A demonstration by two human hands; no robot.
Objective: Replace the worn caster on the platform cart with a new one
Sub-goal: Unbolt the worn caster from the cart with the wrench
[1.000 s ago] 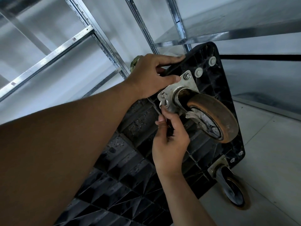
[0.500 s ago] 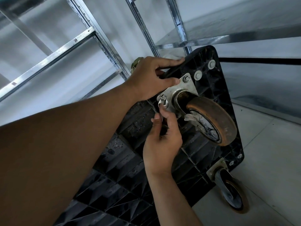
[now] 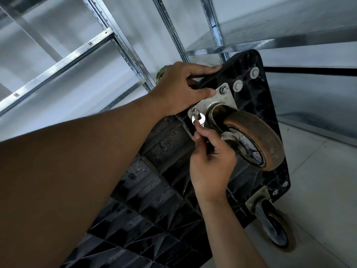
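Observation:
The black platform cart stands tipped up with its ribbed underside facing me. The worn caster, with a brown scuffed wheel, sits on a steel mounting plate near the cart's upper corner. My left hand grips the cart's edge beside the plate, thumb touching the plate's rim. My right hand holds a small wrench whose head sits at the plate's lower-left nut. Another nut shows at the plate's top corner.
A second caster hangs at the cart's lower right corner, close to the pale tiled floor. Metal shelving uprights and beams stand right behind the cart, with a shelf above its top edge.
My right hand shifted a little left and then back right, keeping the wrench at the lower-left nut. My left hand stays on the cart's edge.

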